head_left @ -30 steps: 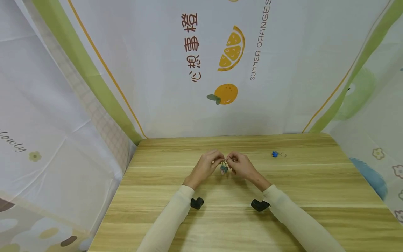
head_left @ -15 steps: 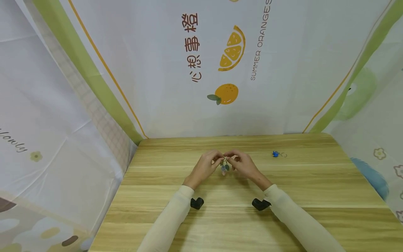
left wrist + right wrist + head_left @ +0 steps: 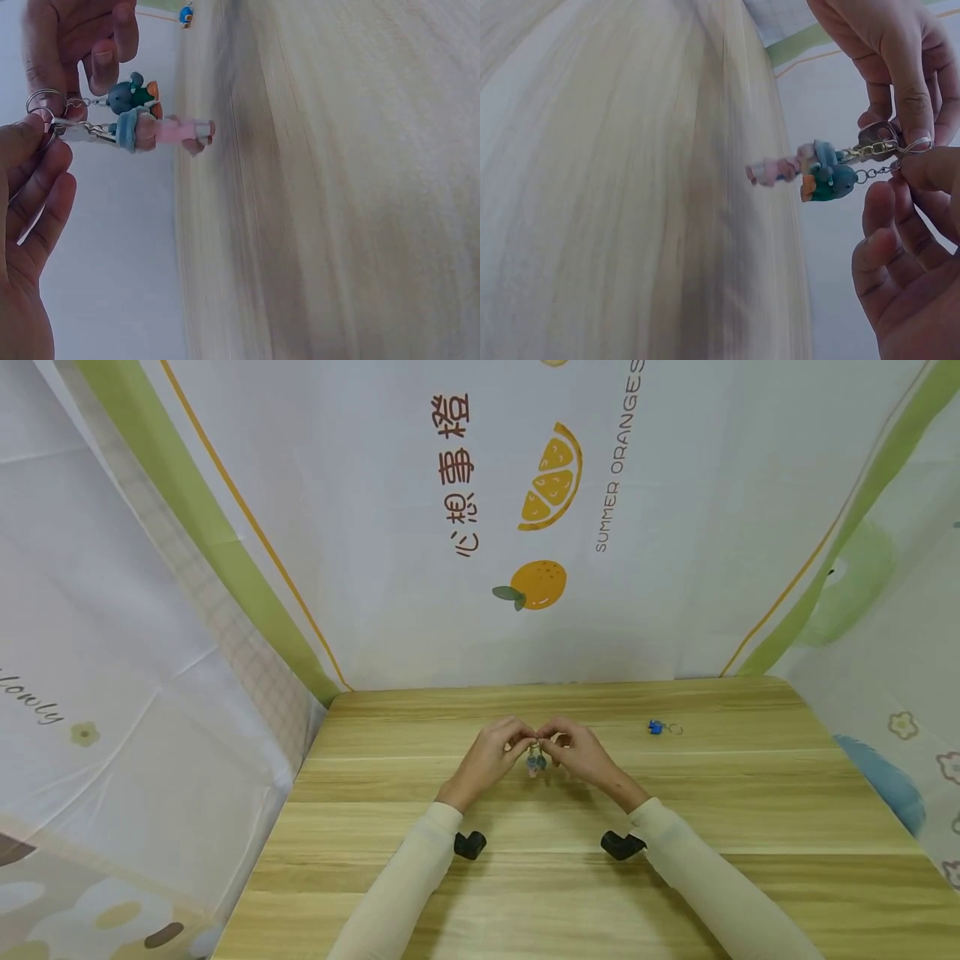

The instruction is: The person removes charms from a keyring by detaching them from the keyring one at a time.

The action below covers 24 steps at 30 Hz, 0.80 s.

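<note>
Both hands meet above the table, fingertips close together. With thumb and fingers my left hand (image 3: pixel 489 758) pinches the metal clasp end of a keychain. A small figurine in pink with a pale blue hat (image 3: pixel 174 133) dangles from it. Opposite, my right hand (image 3: pixel 585 758) pinches a metal split ring (image 3: pixel 921 144) between thumb and index finger. A short chain runs from there to a dark green figurine with orange feet (image 3: pixel 831 183). Both figurines hang side by side below the fingers. The fingertips partly cover the place where the rings meet.
A third keychain (image 3: pixel 656 727), with a blue figure and a ring, lies on the wooden table (image 3: pixel 540 893) to the right of the hands. Black camera mounts (image 3: pixel 470 845) show at both wrists. A printed white cloth (image 3: pixel 390 527) hangs behind the table.
The right fingers shifted over the left fingertips and then drew back slightly, still pinching. The two figurines swung and turned a little. The left hand stayed almost in place.
</note>
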Each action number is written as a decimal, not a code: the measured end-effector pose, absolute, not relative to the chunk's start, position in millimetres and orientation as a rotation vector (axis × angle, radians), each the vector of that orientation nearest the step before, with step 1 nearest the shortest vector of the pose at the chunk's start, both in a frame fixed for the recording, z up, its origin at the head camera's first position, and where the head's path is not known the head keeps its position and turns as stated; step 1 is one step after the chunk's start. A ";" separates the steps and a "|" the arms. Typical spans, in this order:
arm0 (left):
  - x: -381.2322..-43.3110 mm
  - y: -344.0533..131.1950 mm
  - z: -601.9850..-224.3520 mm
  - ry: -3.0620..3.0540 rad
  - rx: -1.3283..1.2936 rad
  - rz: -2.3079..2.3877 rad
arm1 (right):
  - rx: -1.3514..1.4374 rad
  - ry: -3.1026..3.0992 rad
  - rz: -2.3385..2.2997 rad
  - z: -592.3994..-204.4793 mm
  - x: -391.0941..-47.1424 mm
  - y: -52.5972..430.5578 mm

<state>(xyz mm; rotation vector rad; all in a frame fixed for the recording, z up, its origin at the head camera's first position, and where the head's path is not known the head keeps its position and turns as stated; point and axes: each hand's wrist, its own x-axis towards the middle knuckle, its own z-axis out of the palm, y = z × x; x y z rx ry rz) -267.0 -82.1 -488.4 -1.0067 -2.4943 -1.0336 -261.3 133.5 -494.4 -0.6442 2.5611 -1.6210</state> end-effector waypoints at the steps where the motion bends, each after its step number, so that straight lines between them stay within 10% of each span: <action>1: -266.9 -82.2 -488.5 -2.491 -1.010 -1.032 | -0.645 2.560 -1.618 -494.5 -261.4 133.5; 24: -268.4 -84.0 -487.6 -2.434 -1.085 -1.035 | -0.526 2.506 -1.699 -499.0 -264.5 133.9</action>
